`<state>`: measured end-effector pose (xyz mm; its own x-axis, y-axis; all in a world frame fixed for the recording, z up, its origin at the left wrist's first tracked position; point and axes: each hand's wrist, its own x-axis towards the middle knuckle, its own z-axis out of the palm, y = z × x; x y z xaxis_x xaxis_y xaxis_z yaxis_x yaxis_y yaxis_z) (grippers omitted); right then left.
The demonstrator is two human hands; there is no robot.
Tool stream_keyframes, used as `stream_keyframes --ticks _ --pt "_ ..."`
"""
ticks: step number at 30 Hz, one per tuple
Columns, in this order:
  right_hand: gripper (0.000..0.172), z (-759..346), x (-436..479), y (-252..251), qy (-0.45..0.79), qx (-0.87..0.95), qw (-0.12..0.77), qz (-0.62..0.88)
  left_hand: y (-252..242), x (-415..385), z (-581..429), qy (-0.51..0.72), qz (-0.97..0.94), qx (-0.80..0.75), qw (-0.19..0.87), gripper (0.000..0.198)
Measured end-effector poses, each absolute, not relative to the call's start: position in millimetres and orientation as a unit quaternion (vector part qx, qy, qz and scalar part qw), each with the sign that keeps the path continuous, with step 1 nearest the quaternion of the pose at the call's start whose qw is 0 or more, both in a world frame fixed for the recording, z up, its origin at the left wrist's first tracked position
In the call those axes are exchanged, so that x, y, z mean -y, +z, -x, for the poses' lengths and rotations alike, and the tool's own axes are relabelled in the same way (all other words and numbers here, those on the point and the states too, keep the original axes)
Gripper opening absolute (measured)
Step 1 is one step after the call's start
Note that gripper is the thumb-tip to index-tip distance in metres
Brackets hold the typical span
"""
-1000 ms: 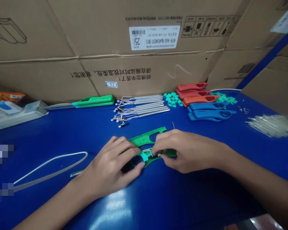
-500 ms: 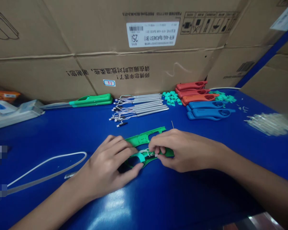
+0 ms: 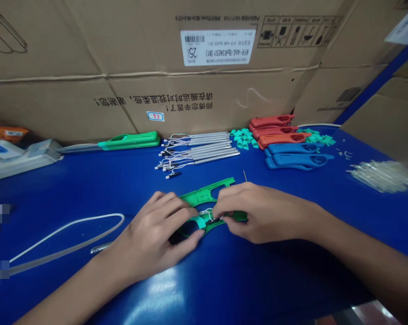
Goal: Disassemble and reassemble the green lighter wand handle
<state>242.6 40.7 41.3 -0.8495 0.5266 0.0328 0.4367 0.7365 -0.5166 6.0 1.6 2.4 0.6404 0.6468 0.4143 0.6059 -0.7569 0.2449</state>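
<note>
My left hand [image 3: 163,230] is closed around the left part of a green plastic casing half [image 3: 241,215], thumb at the near edge. A teal trigger-like piece [image 3: 200,221] shows beside its fingertips. Inside the casing lie thin white wires [image 3: 206,211] and a small black part [image 3: 214,221]. My right hand [image 3: 258,214] pinches a small white connector [image 3: 221,218] at the end of this part; its fingertips are partly hidden. Just behind is a second green casing half [image 3: 197,197], hollow side up. A silver metal tube [image 3: 100,248] sticks out from under my left wrist.
Behind lie silver rods with wires [image 3: 210,151], teal pieces [image 3: 244,139], red casings [image 3: 271,121], blue casings [image 3: 295,160] and green casings [image 3: 132,141]. Bagged white sticks [image 3: 383,175] lie right, a white cable [image 3: 85,219] left. A cardboard box [image 3: 122,49] walls the back.
My right hand has shifted slightly, and the black part and white connector sit a little differently in the casing. My left hand keeps its hold, almost still.
</note>
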Motion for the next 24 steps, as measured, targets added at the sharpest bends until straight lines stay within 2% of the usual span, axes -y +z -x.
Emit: stream_keyframes --ticks 24 --pt "0.026 -241.4 -39.7 41.2 0.258 0.928 0.094 0.25 3.2 2.4 -6.1 0.27 -0.901 -0.338 0.041 0.019"
